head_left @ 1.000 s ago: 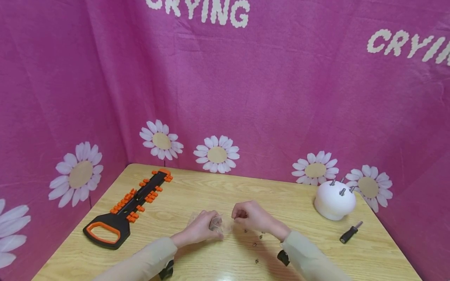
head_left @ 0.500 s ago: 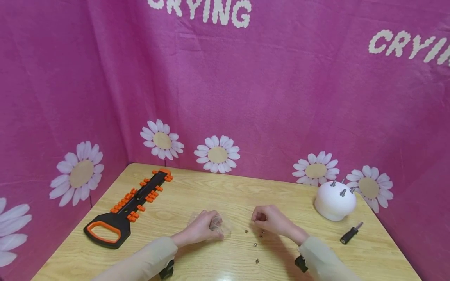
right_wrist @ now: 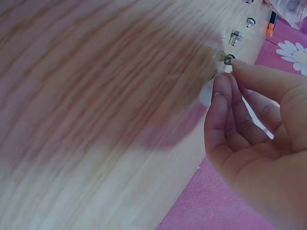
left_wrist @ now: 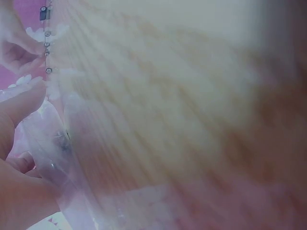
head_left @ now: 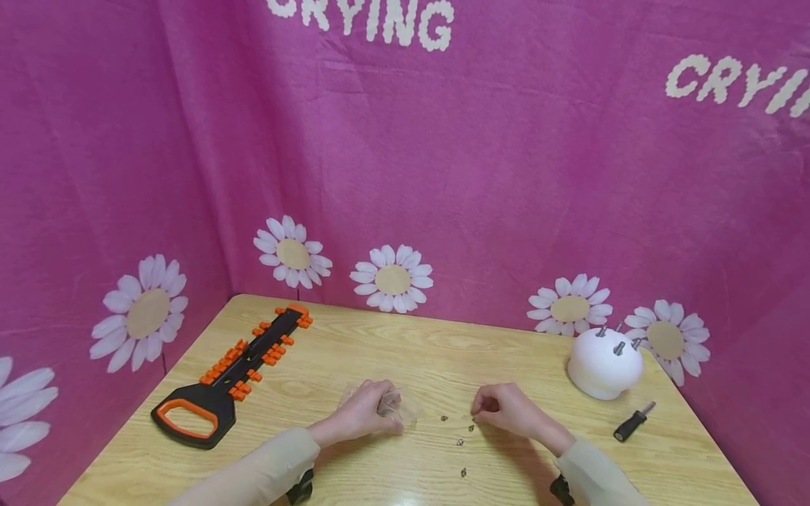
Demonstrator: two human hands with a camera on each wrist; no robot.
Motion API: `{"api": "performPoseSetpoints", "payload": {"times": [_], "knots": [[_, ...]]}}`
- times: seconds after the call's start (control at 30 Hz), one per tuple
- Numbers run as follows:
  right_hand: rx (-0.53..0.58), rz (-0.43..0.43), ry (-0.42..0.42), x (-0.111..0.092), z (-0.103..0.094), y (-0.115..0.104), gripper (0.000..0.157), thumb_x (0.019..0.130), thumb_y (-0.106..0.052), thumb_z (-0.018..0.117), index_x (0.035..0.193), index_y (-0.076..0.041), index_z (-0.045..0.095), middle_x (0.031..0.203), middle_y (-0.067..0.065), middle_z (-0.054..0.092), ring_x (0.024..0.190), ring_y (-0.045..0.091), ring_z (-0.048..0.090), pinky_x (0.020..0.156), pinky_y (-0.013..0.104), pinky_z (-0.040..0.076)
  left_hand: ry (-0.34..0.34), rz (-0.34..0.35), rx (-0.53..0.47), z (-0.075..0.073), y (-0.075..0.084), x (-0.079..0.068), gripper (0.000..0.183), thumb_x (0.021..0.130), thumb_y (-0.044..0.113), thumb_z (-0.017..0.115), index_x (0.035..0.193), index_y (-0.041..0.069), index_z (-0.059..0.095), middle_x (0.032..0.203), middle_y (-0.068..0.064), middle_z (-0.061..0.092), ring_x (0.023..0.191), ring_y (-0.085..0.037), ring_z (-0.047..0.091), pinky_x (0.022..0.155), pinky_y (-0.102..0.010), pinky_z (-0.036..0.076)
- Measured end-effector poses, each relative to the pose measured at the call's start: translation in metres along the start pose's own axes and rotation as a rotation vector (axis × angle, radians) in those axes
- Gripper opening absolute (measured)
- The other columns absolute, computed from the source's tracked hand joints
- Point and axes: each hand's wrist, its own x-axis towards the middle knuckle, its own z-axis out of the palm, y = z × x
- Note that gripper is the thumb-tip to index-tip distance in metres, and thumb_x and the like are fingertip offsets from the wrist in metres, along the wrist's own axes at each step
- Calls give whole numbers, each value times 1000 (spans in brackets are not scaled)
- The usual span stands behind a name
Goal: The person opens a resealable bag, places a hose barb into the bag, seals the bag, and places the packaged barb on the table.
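My left hand [head_left: 363, 411] grips a crumpled clear plastic bag [head_left: 405, 407], its fingers curled round the film. In the left wrist view, the bag [left_wrist: 60, 143] spreads in folds past the thumb, with a small dark shape showing through it. My right hand [head_left: 509, 409] is low over the table, thumb and fingertips together at a small metal screw [right_wrist: 229, 59]. Several similar screws lie loose between the hands: one screw [head_left: 444, 418] toward the left hand, another screw [head_left: 471, 428] just beside the right fingertips, and one [head_left: 464, 472] nearest the front.
A black toy rack with orange clips [head_left: 253, 351] lies at the table's left. Toward the right stand a white rounded base [head_left: 604, 369] with metal posts on top and, before it, a black-handled screwdriver [head_left: 631, 426]. A pink curtain [head_left: 443, 176] closes off the back.
My right hand has moved away from the bag, rightward and down to the loose screws. The left hand has stayed in place with the bag.
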Motion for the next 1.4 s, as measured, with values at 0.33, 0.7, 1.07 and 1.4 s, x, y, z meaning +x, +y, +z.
{"api": "performPoseSetpoints", "payload": {"times": [0.33, 0.7, 1.07, 1.4], "knots": [[-11, 14, 4, -1, 5, 4, 7, 83, -5, 76, 82, -8, 70, 77, -1, 70, 68, -7, 50, 62, 17, 45, 5, 11, -11, 0, 0, 0, 38, 74, 22, 86, 99, 6, 62, 92, 1, 58, 88, -14, 41, 77, -26, 35], [-71, -27, 26, 0, 5, 2, 9, 85, -5, 73, 82, -10, 67, 79, -2, 69, 71, -7, 49, 63, 18, 46, 0, 10, -15, 0, -1, 1, 38, 74, 24, 86, 99, 7, 62, 91, 1, 59, 88, -13, 42, 77, -26, 35], [-90, -36, 13, 2, 5, 2, 9, 84, -4, 74, 81, -10, 68, 78, -3, 68, 70, -7, 48, 63, 17, 45, -2, 3, -5, 0, -3, 2, 38, 74, 25, 86, 100, 8, 62, 92, 1, 61, 88, -12, 42, 77, -26, 35], [-69, -57, 46, 8, 2, -1, 11, 89, -2, 68, 84, -10, 63, 78, -3, 66, 69, -6, 46, 63, 17, 43, -7, 2, -3, -1, -2, 1, 38, 75, 25, 85, 100, 8, 62, 93, 1, 62, 88, -12, 43, 77, -26, 35]]}}
